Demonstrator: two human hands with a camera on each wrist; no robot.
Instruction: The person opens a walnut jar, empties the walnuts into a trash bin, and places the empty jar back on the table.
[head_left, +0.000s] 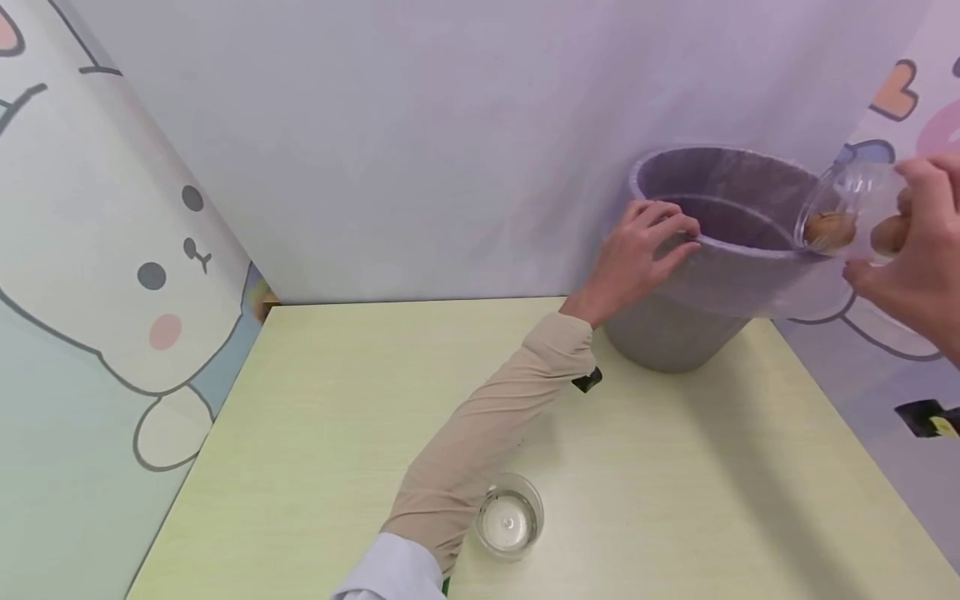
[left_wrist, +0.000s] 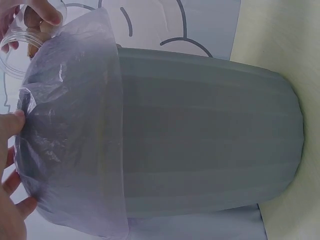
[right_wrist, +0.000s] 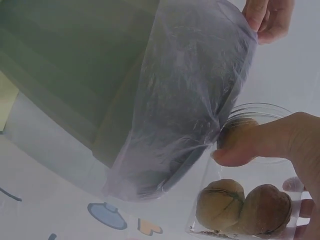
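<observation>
A grey trash bin (head_left: 667, 333) stands at the table's back right, its rim covered by a thin translucent purple bag (left_wrist: 75, 135) folded down outside. My left hand (head_left: 637, 254) grips the near left part of the bagged rim. On the right, my right hand (head_left: 926, 242) holds a clear jar (head_left: 862, 187) tipped sideways, thumb on one side and fingers round the other. The jar's open mouth is at the bin's right rim. Inside it are walnuts (right_wrist: 220, 204), one near the mouth and two by the base in the right wrist view.
A clear round glass container (head_left: 510, 521) sits on the pale yellow table (head_left: 337, 417), beside my left sleeve. A white wall (head_left: 412, 150) rises behind the table, with cartoon-printed panels (head_left: 97, 250) on both sides.
</observation>
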